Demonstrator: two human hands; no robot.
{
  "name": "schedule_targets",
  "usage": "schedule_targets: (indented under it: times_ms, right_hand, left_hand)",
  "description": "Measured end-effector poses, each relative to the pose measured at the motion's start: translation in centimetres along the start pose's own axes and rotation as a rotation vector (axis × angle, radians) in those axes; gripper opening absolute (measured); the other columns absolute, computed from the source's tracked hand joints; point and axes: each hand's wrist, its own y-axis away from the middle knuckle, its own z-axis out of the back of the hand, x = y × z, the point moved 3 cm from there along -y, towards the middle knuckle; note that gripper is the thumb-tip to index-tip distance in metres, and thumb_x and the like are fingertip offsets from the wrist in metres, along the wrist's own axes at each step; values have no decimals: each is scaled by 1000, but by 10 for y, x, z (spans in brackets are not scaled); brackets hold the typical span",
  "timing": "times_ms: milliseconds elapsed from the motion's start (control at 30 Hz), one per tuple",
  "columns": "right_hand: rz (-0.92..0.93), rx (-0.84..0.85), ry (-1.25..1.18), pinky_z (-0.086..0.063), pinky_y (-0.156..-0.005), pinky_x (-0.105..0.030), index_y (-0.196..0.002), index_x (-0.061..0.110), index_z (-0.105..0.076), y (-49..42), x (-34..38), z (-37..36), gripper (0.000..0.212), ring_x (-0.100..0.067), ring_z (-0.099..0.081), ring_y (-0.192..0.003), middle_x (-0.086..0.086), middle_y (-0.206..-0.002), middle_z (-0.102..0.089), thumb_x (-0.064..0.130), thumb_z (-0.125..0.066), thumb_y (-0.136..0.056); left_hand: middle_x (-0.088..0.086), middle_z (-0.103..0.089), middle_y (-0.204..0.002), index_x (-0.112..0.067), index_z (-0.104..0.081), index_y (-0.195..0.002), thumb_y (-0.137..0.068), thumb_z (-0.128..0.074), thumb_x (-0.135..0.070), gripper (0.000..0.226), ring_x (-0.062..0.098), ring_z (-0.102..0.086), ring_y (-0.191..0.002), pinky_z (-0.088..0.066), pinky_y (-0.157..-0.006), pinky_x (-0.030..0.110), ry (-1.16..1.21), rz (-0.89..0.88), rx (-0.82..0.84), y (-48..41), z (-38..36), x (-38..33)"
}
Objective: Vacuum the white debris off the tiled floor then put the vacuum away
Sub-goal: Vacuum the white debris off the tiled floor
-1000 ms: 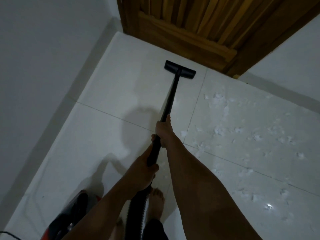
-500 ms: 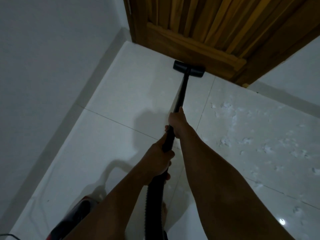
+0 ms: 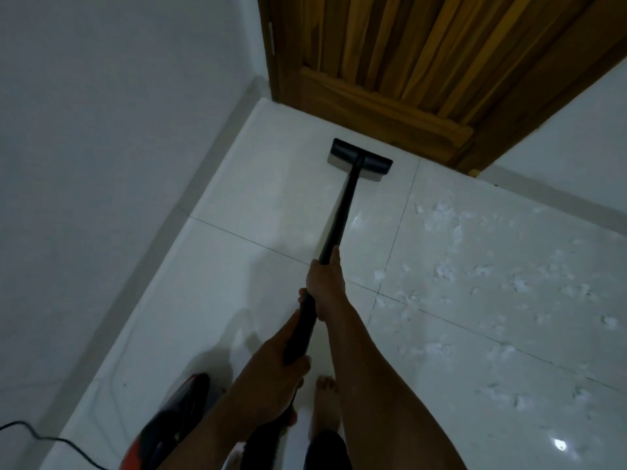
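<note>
A black vacuum wand point(image 3: 342, 212) runs from my hands to its flat black floor head point(image 3: 359, 160), which rests on the white tiled floor point(image 3: 237, 283) just short of the wooden door. My right hand point(image 3: 325, 283) grips the wand further up. My left hand point(image 3: 281, 371) grips it lower, near the hose. White debris point(image 3: 481, 273) lies scattered over the tiles to the right of the wand. The red and black vacuum body point(image 3: 169, 422) sits on the floor at the lower left.
A wooden door point(image 3: 407, 62) stands ahead in the corner, between a white wall on the left point(image 3: 101, 164) and another on the right. A black power cord point(image 3: 40, 439) trails across the floor at the bottom left. My bare foot point(image 3: 327, 401) is under the arms.
The floor head was pushed up to the door, then drawn back a little toward me. Both hands keep their grip on the wand.
</note>
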Motion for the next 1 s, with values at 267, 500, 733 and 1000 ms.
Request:
schedule_targets:
  times_ms: [267, 500, 733, 1000]
  right_hand:
    - [30, 2, -54, -54, -53, -33, -159, 48, -9, 101, -94, -27, 66, -22, -55, -54, -10, -94, -60, 24, -40, -107]
    - [-3, 1, -100, -52, -51, -32, -159, 50, -10, 169, -199, -36, 70, -22, -54, -55, -14, -95, -60, 19, -41, -104]
    - [7, 29, -63, -55, -55, -36, -160, 47, -5, 232, -307, -27, 73, -24, -57, -52, -17, -95, -63, 17, -43, -105]
    - [-42, 32, -84, -54, -56, -35, -160, 46, -2, 318, -445, -19, 78, -24, -57, -54, -16, -88, -64, 12, -42, -102]
  left_hand:
    - [10, -74, -95, -53, -23, -147, -92, -53, -8, 78, 13, -58, -58, -52, -62, 30, 33, -64, 55, 103, 11, 95]
    - [-1, -63, -76, -50, -18, -148, -94, -47, 1, 80, 18, -56, -55, -47, -55, 21, -35, -135, 105, 207, -6, 157]
    - [-10, -57, -52, -45, -23, -149, -94, -48, 5, 79, 9, -52, -51, -44, -55, 26, -13, -143, 52, 293, -47, 249]
    - [8, -66, -81, -43, -22, -145, -96, -50, 1, 72, 0, -57, -52, -45, -53, 13, -78, -43, 54, 414, -92, 333]
